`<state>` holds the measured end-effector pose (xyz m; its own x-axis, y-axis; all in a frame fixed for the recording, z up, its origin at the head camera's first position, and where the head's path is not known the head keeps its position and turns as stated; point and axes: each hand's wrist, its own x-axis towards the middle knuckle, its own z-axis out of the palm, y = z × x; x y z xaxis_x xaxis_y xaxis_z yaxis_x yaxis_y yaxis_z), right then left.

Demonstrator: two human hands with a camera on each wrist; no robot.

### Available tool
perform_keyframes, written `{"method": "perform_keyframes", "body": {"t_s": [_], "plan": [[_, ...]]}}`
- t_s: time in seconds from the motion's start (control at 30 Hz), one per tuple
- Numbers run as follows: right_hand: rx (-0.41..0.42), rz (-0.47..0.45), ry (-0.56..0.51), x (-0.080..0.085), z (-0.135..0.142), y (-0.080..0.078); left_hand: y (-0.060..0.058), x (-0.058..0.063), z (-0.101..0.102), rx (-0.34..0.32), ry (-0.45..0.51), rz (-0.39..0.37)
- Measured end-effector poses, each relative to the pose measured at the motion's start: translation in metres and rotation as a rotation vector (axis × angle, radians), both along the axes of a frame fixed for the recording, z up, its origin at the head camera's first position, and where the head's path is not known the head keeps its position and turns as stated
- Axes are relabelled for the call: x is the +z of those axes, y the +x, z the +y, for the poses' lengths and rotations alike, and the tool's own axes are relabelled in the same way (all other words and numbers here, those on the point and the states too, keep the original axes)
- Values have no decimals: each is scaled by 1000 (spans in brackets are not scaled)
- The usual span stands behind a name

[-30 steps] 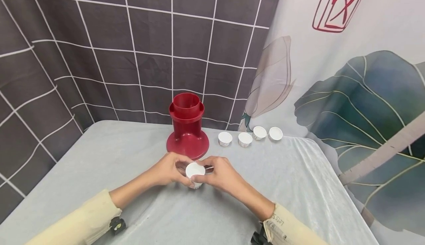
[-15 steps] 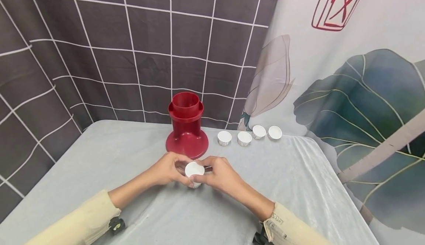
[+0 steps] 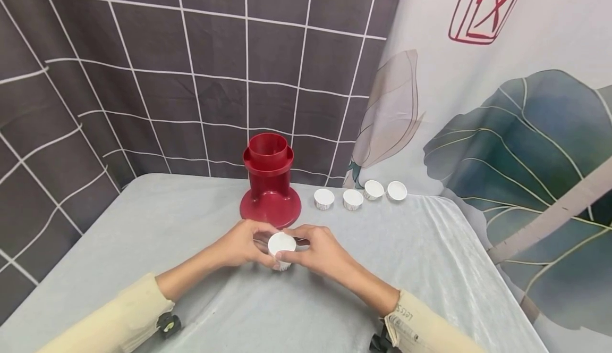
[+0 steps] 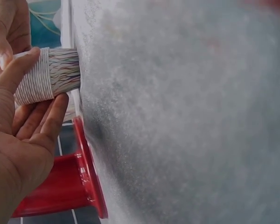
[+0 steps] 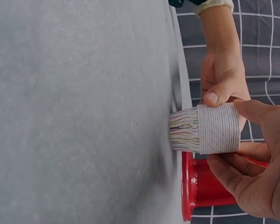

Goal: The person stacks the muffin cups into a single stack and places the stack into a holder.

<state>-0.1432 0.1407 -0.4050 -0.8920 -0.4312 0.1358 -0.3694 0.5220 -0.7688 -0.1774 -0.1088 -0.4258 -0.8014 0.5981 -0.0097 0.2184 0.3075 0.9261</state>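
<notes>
A stack of nested paper baking cups (image 3: 282, 241) stands upright on the table cloth, held between both hands. Its ridged rims sit one above another, and the lowest cup (image 4: 65, 70) shows coloured wavy lines on its side. My left hand (image 3: 243, 244) grips the stack from the left, thumb on the near side. From the right, my right hand (image 3: 321, 249) holds the same stack with its fingers behind and thumb in front. Just behind the hands is a red cylindrical stand (image 3: 270, 183) with an open top tube and a wide round base, seen also in both wrist views.
Several loose white baking cups (image 3: 353, 200) sit in an uneven row at the back right of the table (image 3: 158, 225), right of the red stand. A dark grid-patterned cloth (image 3: 215, 98) hangs behind, and a white leaf-patterned cloth (image 3: 440, 98) hangs at the right.
</notes>
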Motion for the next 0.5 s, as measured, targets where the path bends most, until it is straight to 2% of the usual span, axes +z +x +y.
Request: {"method": "perform_keyframes", "body": {"t_s": [0.5], "plan": [[-13, -2, -19, 2, 11, 2, 2, -1, 2, -1, -6, 26]]}}
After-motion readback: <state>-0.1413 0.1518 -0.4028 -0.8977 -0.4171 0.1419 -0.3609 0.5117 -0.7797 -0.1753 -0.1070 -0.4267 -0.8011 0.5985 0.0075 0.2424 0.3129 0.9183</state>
